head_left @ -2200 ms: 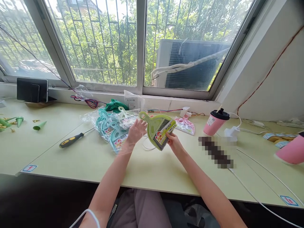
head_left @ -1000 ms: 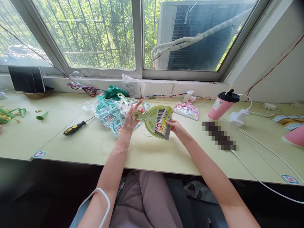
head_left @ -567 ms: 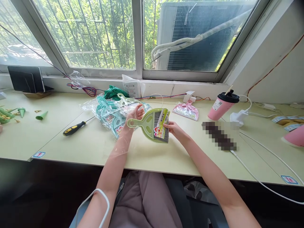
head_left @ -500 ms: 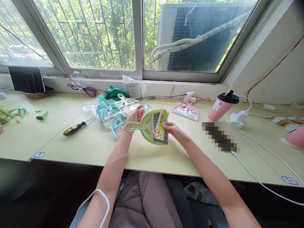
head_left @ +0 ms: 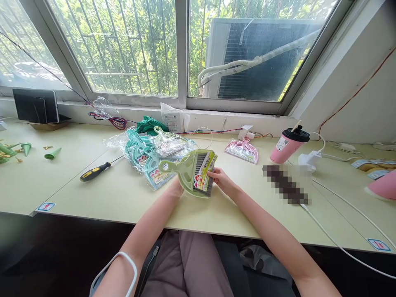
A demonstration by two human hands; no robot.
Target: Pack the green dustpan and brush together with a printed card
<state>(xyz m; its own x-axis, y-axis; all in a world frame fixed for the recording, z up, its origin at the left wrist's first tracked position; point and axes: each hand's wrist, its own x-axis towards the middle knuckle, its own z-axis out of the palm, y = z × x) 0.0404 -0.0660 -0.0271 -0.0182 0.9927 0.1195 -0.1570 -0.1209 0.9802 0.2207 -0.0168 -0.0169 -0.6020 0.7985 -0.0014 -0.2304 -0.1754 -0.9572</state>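
A light green dustpan and brush set [head_left: 188,173] is held up above the table, with its handle pointing left and a printed card label [head_left: 204,172] across the grey bristles. My right hand [head_left: 220,176] pinches it at the bristle edge on the right. Behind the pan goes my left hand [head_left: 177,187]; only the wrist end shows, its fingers hidden. Just beyond lie several teal dustpan sets [head_left: 140,150] in clear wrapping, with a pale green wrapped one [head_left: 170,142] next to them.
A pink wrapped dustpan set [head_left: 241,150] lies farther back. At right stand a pink cup [head_left: 286,147], a white plug [head_left: 309,160] and cables. A screwdriver [head_left: 95,171] and green cones [head_left: 52,154] lie left. The table's front edge [head_left: 216,235] is close to my lap.
The dustpan set has shifted slightly left and tilted. My left hand, visible above the handle before, has gone down behind the pan. The clear film by my left forearm no longer shows there.
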